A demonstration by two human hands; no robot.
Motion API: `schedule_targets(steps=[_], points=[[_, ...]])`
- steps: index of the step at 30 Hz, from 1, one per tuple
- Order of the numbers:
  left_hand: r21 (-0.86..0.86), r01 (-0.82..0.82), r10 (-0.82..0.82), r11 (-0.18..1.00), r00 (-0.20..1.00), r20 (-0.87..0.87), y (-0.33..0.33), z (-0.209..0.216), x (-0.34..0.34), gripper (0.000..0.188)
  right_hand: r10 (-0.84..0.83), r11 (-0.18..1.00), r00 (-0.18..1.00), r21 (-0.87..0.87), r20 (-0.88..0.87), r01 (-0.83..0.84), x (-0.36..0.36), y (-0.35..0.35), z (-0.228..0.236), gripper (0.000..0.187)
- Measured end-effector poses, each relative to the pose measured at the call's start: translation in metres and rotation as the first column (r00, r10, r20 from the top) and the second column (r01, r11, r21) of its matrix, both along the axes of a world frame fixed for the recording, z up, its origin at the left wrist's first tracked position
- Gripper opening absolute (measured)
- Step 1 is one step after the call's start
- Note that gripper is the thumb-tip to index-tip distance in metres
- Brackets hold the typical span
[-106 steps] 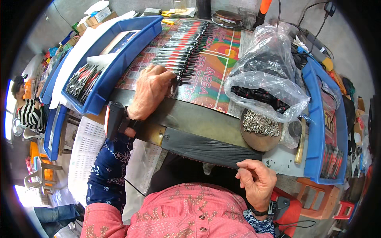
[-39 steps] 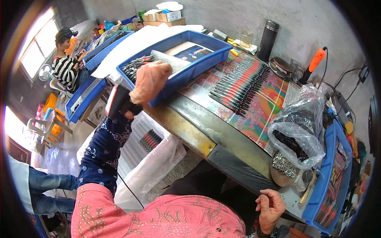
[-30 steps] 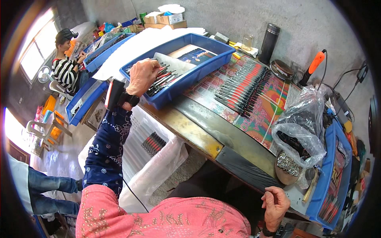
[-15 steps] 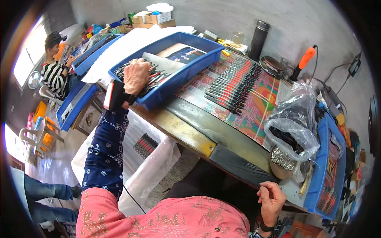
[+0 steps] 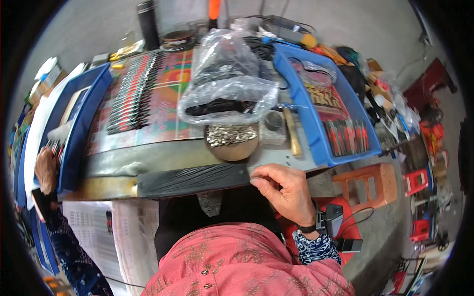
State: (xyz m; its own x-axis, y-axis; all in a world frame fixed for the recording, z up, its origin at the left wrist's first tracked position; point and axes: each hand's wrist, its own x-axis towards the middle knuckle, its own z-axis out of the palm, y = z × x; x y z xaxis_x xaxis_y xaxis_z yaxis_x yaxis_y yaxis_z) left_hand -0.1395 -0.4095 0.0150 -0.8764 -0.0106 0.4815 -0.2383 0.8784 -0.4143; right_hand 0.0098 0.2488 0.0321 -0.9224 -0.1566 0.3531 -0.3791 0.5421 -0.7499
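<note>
At the far left, my left hand reaches into a blue tray, its fingers curled onto slim black-and-red pieces. Its fingertips are partly hidden among them. My right hand is at the table's front edge, thumb and forefinger pinched together. Whatever is between them is too small to make out. Just beyond it stands a round bowl of small silvery metal parts. A clear plastic bag holding dark parts lies open behind the bowl.
A row of black-and-red pieces lies on a colourful printed sheet. On the right, another blue tray holds similar pieces and a packet. A wooden-handled tool rests beside it. An orange stool stands below.
My view has swung right, shifting the table leftward in the picture. My left hand remains in the blue tray. My right hand has come forward to the table's edge, fingers pinched.
</note>
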Motion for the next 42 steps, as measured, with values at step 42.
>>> schedule_targets(steps=[42], points=[[0.779,0.586,-0.292,0.223,0.802,-0.521,0.095,0.022,0.029,0.027,-0.579,0.596,0.79,0.555,-0.203,0.58,-0.067,0.252,0.016,0.026]])
